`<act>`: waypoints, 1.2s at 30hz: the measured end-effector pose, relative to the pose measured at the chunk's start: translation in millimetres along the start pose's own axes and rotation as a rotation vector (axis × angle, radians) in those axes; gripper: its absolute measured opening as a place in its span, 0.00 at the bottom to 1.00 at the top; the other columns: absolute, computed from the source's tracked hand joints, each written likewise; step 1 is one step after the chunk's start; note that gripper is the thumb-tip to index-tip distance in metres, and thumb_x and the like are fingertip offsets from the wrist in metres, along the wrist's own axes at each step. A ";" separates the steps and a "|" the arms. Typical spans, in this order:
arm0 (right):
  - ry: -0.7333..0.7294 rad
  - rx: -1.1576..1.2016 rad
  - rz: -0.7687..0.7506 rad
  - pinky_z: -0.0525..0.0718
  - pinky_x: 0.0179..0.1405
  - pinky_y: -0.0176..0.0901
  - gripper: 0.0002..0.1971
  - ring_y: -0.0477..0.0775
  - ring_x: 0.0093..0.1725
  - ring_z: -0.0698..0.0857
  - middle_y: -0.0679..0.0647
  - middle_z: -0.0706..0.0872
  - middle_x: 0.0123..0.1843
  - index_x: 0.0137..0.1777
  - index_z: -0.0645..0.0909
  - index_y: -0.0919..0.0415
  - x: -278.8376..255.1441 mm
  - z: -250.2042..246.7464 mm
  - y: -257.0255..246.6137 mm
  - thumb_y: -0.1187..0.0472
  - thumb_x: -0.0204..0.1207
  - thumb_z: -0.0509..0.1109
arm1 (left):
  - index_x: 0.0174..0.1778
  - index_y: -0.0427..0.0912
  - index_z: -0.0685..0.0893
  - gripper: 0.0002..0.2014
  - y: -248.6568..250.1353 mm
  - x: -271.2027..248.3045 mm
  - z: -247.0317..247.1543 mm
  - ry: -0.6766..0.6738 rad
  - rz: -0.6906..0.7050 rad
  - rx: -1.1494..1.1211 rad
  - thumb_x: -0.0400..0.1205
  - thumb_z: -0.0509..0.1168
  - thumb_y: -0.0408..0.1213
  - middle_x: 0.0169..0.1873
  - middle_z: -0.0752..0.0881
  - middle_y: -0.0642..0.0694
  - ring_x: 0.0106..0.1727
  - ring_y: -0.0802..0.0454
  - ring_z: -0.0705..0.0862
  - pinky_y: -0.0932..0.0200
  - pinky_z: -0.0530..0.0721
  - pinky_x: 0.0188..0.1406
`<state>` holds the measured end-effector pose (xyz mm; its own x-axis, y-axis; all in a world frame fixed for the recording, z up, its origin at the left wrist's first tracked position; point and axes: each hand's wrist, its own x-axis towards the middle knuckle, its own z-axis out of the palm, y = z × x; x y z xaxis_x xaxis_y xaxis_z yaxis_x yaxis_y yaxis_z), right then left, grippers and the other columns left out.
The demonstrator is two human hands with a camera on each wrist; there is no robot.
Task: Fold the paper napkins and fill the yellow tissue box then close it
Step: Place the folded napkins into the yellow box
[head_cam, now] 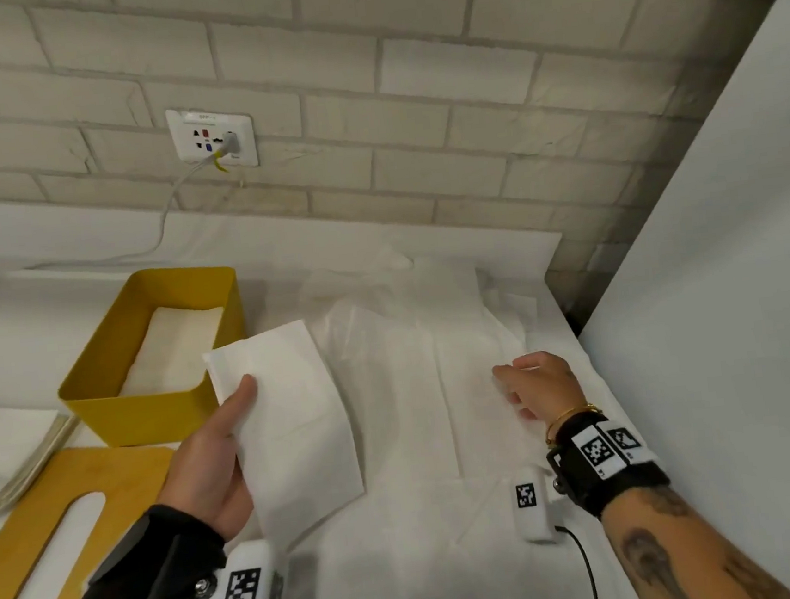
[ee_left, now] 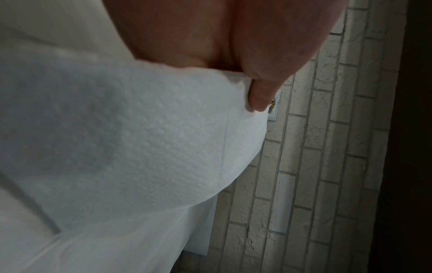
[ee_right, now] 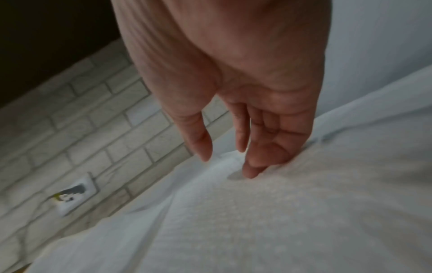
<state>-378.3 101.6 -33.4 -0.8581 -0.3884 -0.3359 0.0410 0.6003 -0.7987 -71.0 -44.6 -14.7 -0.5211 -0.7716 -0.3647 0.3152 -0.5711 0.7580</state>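
Room: brick wall at 12 o'clock; white panel closes off 3 o'clock.
Surface: white table spread with unfolded napkins.
Box: yellow tissue box at 10 o'clock, open, white napkins inside; its wooden lid at 8 o'clock.
Left hand: thumb pinches a folded napkin just right of the box.
Right hand: fingers relaxed, tips touching spread napkins.
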 end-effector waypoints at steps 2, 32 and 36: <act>-0.031 -0.030 0.021 0.86 0.43 0.47 0.26 0.56 0.47 0.87 0.60 0.89 0.57 0.67 0.78 0.55 12.3 2.8 6.2 0.49 0.71 0.79 | 0.70 0.43 0.84 0.18 -1.5 -1.2 1.7 0.001 -0.008 0.010 0.87 0.64 0.46 0.61 0.91 0.40 0.62 0.43 0.90 0.40 0.81 0.68; -0.287 -0.125 -0.275 0.82 0.53 0.44 0.19 0.52 0.58 0.87 0.48 0.88 0.53 0.68 0.75 0.48 -61.5 51.8 -14.6 0.57 0.80 0.74 | 0.68 0.40 0.85 0.19 0.6 -12.1 -10.4 0.104 -0.061 0.015 0.87 0.66 0.47 0.59 0.92 0.40 0.62 0.42 0.90 0.41 0.83 0.66; -0.080 -0.188 -0.449 0.79 0.43 0.39 0.16 0.53 0.52 0.85 0.50 0.84 0.51 0.61 0.75 0.50 -87.1 52.8 -25.7 0.51 0.79 0.76 | 0.69 0.39 0.85 0.20 5.7 -13.2 -21.6 0.117 -0.044 0.005 0.86 0.66 0.47 0.60 0.91 0.40 0.63 0.41 0.89 0.40 0.81 0.70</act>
<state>-277.5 83.1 -9.9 -0.7274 -0.6859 -0.0221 -0.4237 0.4742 -0.7718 -45.2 -43.7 -17.3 -0.4385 -0.7733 -0.4580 0.2898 -0.6040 0.7424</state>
